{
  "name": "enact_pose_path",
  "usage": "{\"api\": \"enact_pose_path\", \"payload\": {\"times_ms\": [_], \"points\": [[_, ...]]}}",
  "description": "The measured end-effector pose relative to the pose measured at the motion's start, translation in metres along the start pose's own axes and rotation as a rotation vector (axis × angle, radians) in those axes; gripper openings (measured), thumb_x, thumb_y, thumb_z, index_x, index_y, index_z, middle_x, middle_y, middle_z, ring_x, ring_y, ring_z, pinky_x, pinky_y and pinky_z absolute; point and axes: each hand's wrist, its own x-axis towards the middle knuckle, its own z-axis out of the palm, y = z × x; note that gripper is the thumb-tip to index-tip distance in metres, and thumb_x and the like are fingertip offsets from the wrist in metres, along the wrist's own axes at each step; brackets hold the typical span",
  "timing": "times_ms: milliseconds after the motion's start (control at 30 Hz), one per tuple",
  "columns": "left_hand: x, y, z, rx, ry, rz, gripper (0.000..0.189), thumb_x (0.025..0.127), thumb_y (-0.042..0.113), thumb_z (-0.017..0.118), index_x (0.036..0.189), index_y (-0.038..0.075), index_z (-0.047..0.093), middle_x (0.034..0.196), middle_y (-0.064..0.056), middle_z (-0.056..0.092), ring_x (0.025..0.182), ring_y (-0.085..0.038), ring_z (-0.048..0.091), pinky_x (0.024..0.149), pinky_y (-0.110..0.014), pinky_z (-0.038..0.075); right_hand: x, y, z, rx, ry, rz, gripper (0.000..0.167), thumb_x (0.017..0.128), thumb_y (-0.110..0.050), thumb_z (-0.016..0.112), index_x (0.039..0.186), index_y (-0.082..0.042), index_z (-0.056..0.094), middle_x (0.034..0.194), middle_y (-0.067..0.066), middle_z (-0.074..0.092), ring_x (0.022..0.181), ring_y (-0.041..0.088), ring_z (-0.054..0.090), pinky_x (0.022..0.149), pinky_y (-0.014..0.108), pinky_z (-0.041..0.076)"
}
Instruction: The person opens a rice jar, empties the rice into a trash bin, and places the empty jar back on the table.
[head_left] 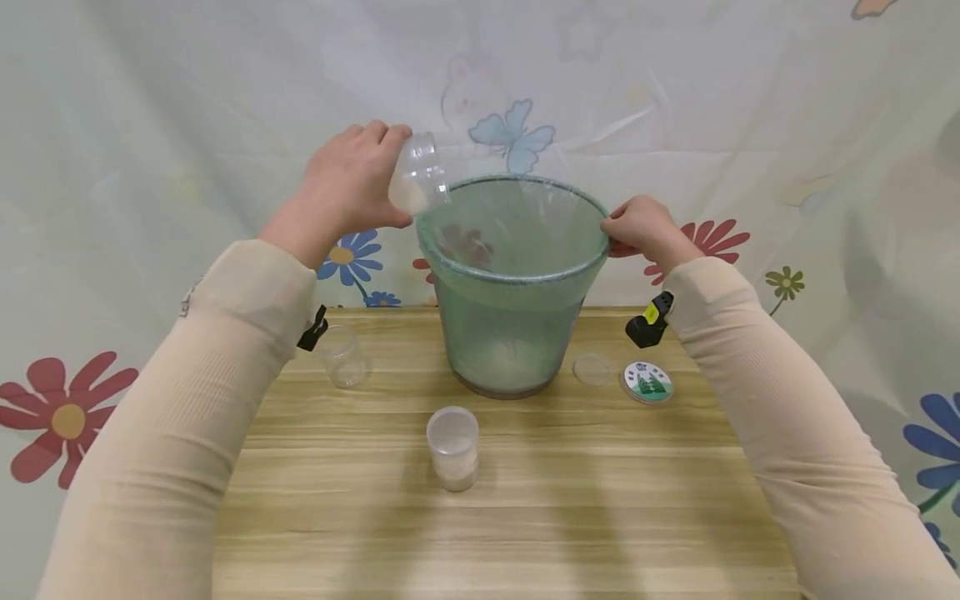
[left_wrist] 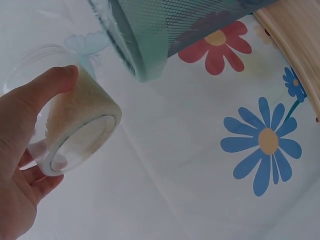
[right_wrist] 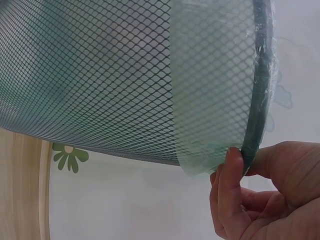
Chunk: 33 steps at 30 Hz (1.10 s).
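Note:
My left hand [head_left: 356,179] grips a clear plastic jar [head_left: 422,175] tilted toward the left rim of a mesh wastebasket [head_left: 510,325]. Pale grains lie along the lower side of the jar, as the left wrist view shows, and its mouth faces the basket. A thin green bag [right_wrist: 210,90] lines the basket and folds down over its rim. At the right side of the rim my right hand [head_left: 645,227] pinches the rim and the bag's edge between thumb and fingers. Through the mesh, something whitish shows at the basket's bottom.
In front of the basket a clear jar [head_left: 454,450] with pale contents stands on the wooden table [head_left: 360,517]. Another clear jar [head_left: 345,358] stands at the left. On the right lie a clear lid [head_left: 592,369] and a round lid with a green print [head_left: 647,382]. A flowered curtain hangs behind.

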Motion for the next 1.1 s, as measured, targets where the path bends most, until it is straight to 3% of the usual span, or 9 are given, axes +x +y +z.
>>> {"api": "enact_pose_path", "payload": {"times_ms": [333,600,1100], "points": [[0.004,0.009,-0.001,0.081,-0.017,0.066,0.088,0.07,0.031,0.074,0.139,0.003,0.029,0.131,-0.02,0.043,0.11,-0.037,0.043,0.095,-0.05,0.041,-0.001,-0.003,0.0,-0.006,-0.004,0.005,0.038,0.092,-0.016,0.045,0.117,0.011,0.054,0.068,-0.001,0.059,0.057,0.005,0.063,0.07,0.03,0.055],[0.007,0.016,0.001,0.17,-0.04,0.124,0.087,0.071,0.032,0.075,0.138,0.002,0.03,0.129,-0.021,0.043,0.111,-0.038,0.042,0.098,-0.049,0.038,-0.001,-0.001,0.001,-0.016,-0.01,0.0,0.038,0.092,-0.016,0.045,0.117,0.011,0.054,0.069,0.0,0.059,0.055,0.003,0.061,0.066,0.026,0.055],[0.008,0.023,0.003,0.223,-0.068,0.151,0.09,0.071,0.03,0.077,0.141,0.003,0.028,0.132,-0.02,0.041,0.116,-0.038,0.04,0.101,-0.048,0.035,-0.002,0.0,0.001,-0.032,-0.001,-0.009,0.038,0.091,-0.016,0.045,0.116,0.011,0.054,0.069,0.0,0.058,0.058,0.006,0.063,0.07,0.03,0.055]]}}
